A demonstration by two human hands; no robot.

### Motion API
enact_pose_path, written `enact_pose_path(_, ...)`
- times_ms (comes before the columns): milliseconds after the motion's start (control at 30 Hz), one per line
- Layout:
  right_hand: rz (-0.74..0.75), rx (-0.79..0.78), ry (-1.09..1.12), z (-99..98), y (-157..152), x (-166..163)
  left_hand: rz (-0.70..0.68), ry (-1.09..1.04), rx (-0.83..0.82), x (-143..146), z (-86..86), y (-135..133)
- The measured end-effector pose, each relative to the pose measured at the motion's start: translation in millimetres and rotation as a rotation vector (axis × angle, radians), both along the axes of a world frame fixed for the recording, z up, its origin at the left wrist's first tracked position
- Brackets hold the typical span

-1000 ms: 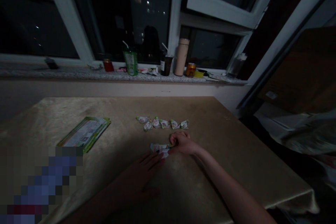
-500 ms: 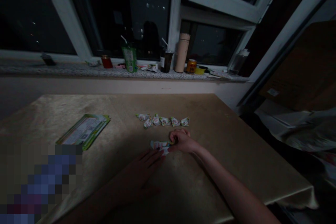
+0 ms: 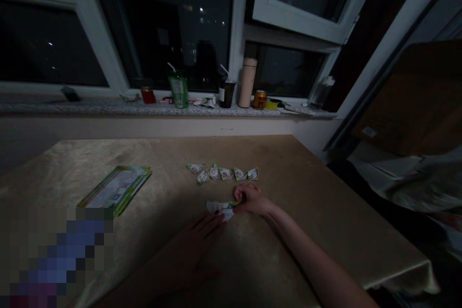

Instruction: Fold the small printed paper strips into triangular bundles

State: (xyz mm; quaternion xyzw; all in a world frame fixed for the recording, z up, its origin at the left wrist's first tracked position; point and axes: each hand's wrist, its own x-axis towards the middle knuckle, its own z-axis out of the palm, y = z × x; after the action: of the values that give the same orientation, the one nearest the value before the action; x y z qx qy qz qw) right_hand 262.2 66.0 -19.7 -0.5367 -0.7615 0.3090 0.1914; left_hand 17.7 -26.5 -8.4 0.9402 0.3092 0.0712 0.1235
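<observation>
A partly folded, printed white-and-green wrapper (image 3: 221, 207) lies flat on the table before me. My left hand (image 3: 202, 235) rests in shadow with its fingers stretched out, the fingertips pressing on the wrapper's near edge. At the wrapper's right end, my right hand (image 3: 252, 200) has its fingers curled in a pinch on the edge; the exact grip is partly hidden. Just beyond my hands, several small folded wrappers (image 3: 225, 173) sit in a rough row. To the left lies a stack of flat green-and-white packets (image 3: 121, 186).
A satin-like gold cloth covers the table (image 3: 306, 192). On the windowsill (image 3: 202, 111) behind stand a green cup (image 3: 178, 90), a dark cup with a straw (image 3: 226, 92), a pink flask (image 3: 247, 83) and an orange can (image 3: 260, 99). A cardboard box (image 3: 407, 106) stands at right.
The camera has tilted up a little, so everything sits slightly lower in the picture. Both hands stay at the wrapper with hardly any change.
</observation>
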Motion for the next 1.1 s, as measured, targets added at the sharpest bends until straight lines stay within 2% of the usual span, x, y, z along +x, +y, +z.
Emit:
enact_pose_path(833,0.101,0.062,0.15,-5.9,5.5,11.1,-0.007,-0.001,-0.03,-0.9,1.6,-0.4)
enact_pose_path(1100,0.068,0.182,0.168,-7.6,-7.4,9.4,0.01,0.018,-0.031,-1.7,-2.5,-0.9)
